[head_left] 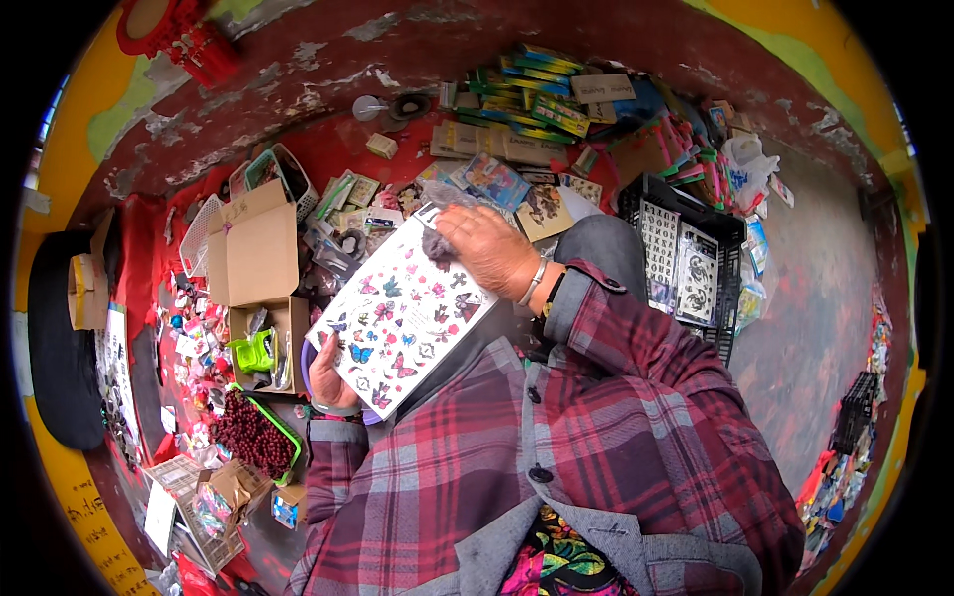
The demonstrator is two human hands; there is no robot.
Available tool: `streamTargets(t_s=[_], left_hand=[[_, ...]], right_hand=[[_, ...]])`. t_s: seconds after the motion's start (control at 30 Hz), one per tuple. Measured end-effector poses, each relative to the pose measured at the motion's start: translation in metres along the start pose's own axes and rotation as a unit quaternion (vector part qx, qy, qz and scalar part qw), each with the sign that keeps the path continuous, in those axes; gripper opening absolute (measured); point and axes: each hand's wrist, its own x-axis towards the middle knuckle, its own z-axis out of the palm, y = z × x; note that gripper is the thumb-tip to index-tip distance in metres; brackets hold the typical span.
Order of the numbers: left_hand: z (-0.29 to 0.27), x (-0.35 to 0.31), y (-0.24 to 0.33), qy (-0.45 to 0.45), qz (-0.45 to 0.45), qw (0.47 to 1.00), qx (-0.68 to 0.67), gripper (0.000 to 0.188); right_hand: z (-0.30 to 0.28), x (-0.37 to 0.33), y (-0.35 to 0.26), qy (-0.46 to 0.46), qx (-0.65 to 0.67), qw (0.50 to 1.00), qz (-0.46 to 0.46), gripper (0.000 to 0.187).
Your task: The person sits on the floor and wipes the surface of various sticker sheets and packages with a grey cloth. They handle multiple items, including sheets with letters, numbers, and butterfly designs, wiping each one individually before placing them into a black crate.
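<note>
A white sheet of colourful butterfly and flower stickers [409, 316], perhaps a thin stack, lies tilted over my lap. My left hand [330, 379] grips its lower left edge, with the thumb on top and the other fingers mostly hidden beneath. Across the upper end of the sheet rests my right hand [485, 248], pressing a crumpled dark grey rag [437, 246] against the surface. Part of something purple [370, 415] shows under the sheet. To the right of my knee, a black plastic crate [733, 234] holds sheets with black designs [698, 270].
At the left stand an open cardboard box [250, 248] with a green plastic item [255, 352] and a green-rimmed tray of dark red beads [260, 429]. Boxes and packets [537, 94] pile up ahead along the wall. A red stool [194, 45] stands far left.
</note>
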Motion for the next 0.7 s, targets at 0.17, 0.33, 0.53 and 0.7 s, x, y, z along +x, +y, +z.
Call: streamTargets(t_s=[0.17, 0.33, 0.53, 0.7], left_hand=[[0.0, 0.005, 0.005, -0.021, -0.015, 0.999, 0.037, 0.046], [0.007, 0.009, 0.02, -0.022, -0.042, 0.993, 0.108, 0.046], [0.008, 0.005, 0.05, 0.039, -0.05, 0.978, 0.199, 0.039], [-0.004, 0.0, 0.053, 0.053, -0.042, 0.975, 0.211, 0.036]], right_hand=[[-0.033, -0.005, 0.023, 0.127, -0.035, 0.989, 0.067, 0.034], [-0.048, 0.006, -0.027, 0.143, 0.079, 0.987, -0.007, 0.038], [0.006, -0.014, -0.06, -0.075, 0.034, 0.995, -0.05, 0.04], [0.007, -0.013, -0.037, -0.032, 0.016, 0.998, -0.049, 0.038]])
